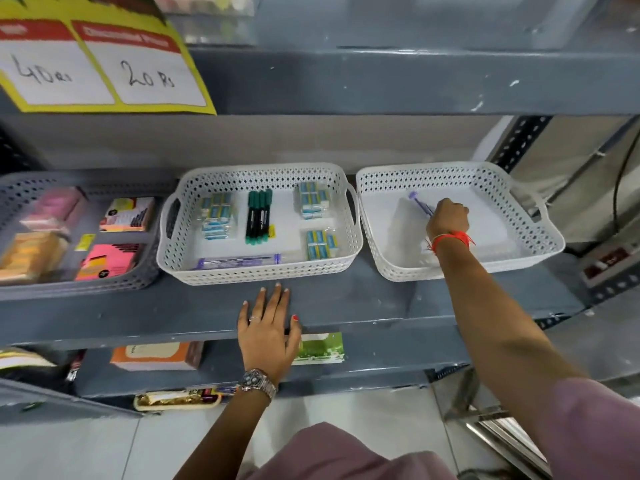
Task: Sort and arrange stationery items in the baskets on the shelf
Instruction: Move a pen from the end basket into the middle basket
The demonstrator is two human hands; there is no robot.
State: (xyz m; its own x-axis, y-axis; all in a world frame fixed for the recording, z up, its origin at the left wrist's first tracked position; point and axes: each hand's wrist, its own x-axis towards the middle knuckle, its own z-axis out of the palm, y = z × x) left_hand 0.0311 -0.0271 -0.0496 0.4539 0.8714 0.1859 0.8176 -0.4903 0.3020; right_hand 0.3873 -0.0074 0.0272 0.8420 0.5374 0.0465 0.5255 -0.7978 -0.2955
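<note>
I see a blue-grey metal shelf [346, 306] over pale floor tiles. Nearest me, my left hand [268, 336] lies flat on the shelf edge, fingers spread, gripping nothing. Just beyond it the middle white basket [259, 271] holds eraser packs [216, 216], green markers [259, 216] and a pen pack [239, 262] along its front wall. Farther right, my right hand [448, 220] is inside the right white basket [398, 268], fist closed round a purple pen [420, 202]. A grey basket [138, 278] of sticky notes [107, 261] sits left.
</note>
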